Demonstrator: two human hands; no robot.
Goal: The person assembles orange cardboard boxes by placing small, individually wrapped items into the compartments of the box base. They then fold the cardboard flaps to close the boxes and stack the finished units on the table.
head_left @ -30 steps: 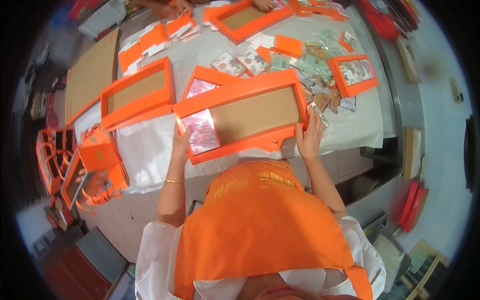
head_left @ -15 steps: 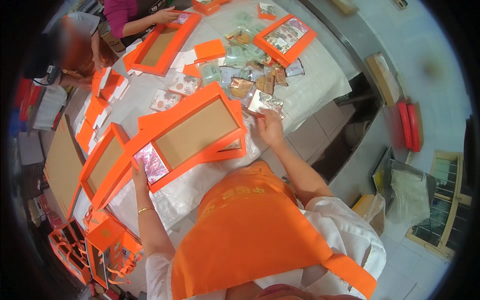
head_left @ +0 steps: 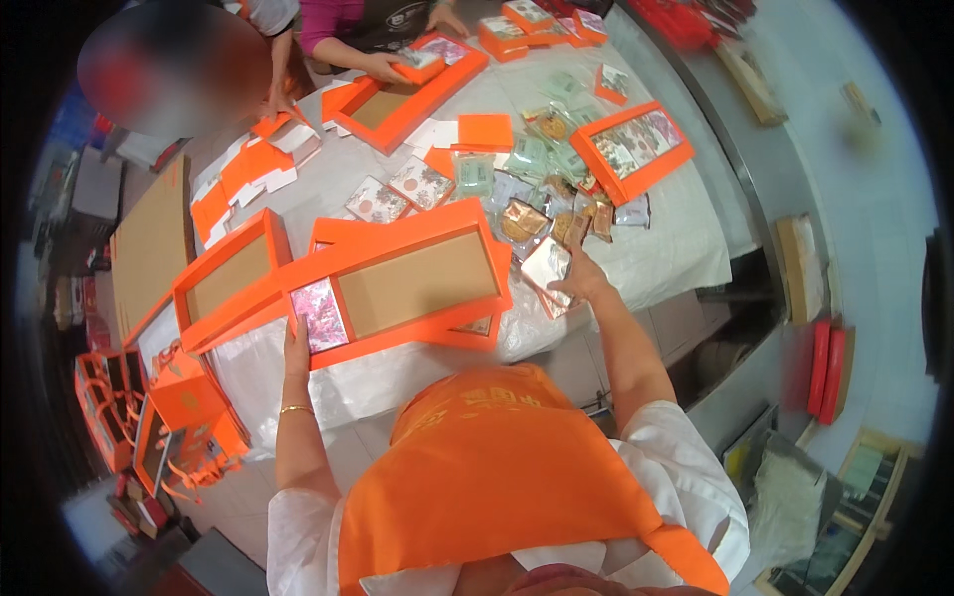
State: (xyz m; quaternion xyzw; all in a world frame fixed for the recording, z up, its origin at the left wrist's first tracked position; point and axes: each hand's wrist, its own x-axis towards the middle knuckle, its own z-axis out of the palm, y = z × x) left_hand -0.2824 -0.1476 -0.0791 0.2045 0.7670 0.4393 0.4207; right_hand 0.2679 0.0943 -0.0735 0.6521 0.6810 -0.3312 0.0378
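In front of me lies a long orange gift box (head_left: pixel 417 333) with a brown-lined hollow. Its left compartment holds a pink-patterned small box (head_left: pixel 318 316). My left hand (head_left: pixel 297 346) is closed on the gift box's left end, thumb by the pink-patterned small box. My right hand (head_left: pixel 586 276) grips a small white box with a dark pattern (head_left: pixel 546 262) at the table's near right, tilted, with another small box edge showing beneath it. Under the long gift box sits another orange box (head_left: pixel 467 336), mostly hidden.
Wrapped pastries (head_left: pixel 525 221) are heaped beyond my right hand, beside a filled orange gift box (head_left: pixel 633 149). Two patterned small boxes (head_left: pixel 421 183) lie farther left. Across the table, a co-worker's hand (head_left: pixel 386 68) holds a small box over an orange tray (head_left: pixel 397 109). Another person handles orange-white cartons (head_left: pixel 260 164).
The whole view has shifted. My right hand has closed further round the small white box, which now tilts. The co-worker across has brought a small box over their tray.
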